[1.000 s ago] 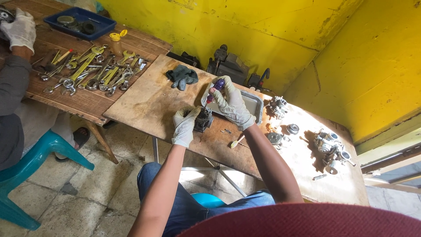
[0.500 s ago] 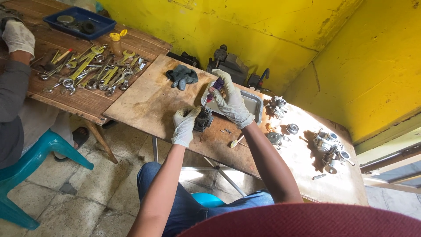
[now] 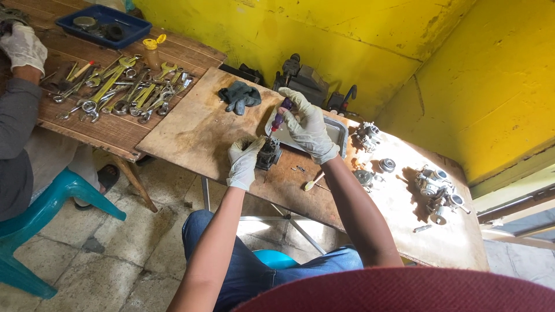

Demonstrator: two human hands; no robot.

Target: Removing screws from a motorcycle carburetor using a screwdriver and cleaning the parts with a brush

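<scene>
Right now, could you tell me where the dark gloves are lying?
In the head view, the dark gloves lie near the far edge of the plywood board, left of the metal tray and right of the wrenches.

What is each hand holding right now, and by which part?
The right hand grips a screwdriver by its purple handle. The left hand steadies a dark carburetor by its side.

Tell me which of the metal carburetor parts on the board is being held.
The dark one under the left hand; the others lie untouched at the sunlit right end.
</scene>
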